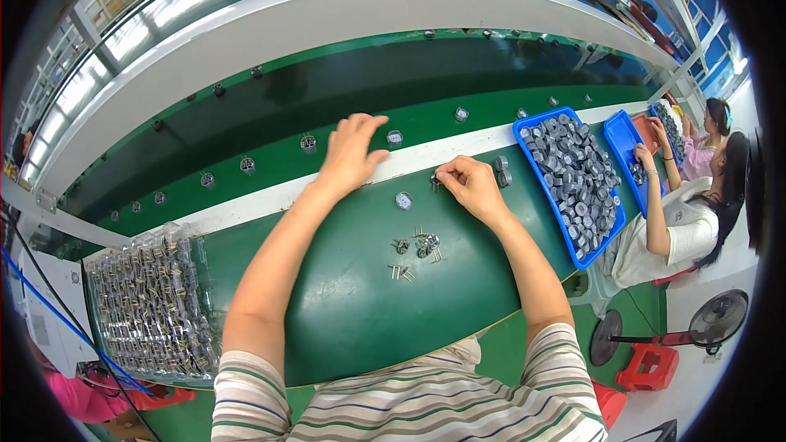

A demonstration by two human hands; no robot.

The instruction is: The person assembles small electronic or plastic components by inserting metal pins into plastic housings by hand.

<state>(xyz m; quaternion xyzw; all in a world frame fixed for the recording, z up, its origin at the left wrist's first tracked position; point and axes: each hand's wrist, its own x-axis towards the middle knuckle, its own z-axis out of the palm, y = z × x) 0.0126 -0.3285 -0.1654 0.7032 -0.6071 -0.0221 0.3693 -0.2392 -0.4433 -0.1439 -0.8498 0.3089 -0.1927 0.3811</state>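
Observation:
My left hand [350, 153] reaches over the white rail with its thumb and fingers apart and nothing in it. Just right of its fingertips, a round grey part [395, 138] sits on the green conveyor belt. Above the green bench, my right hand [472, 183] pinches a small metal part with pins [435, 183], mostly hidden by the fingertips. A round part with a pale face [404, 200] lies on the bench between my hands. Nearer to me is a loose group of pinned metal parts [426, 244]. Grey round caps [503, 172] rest beside my right hand.
A blue tray [528, 145] heaped with grey caps stands on the right. Clear plastic packing [147, 303] with rows of pinned parts covers the bench's left end. Several parts are spaced along the belt. Co-workers [675, 213] sit at the right, near a fan [718, 317] and red stools [647, 367].

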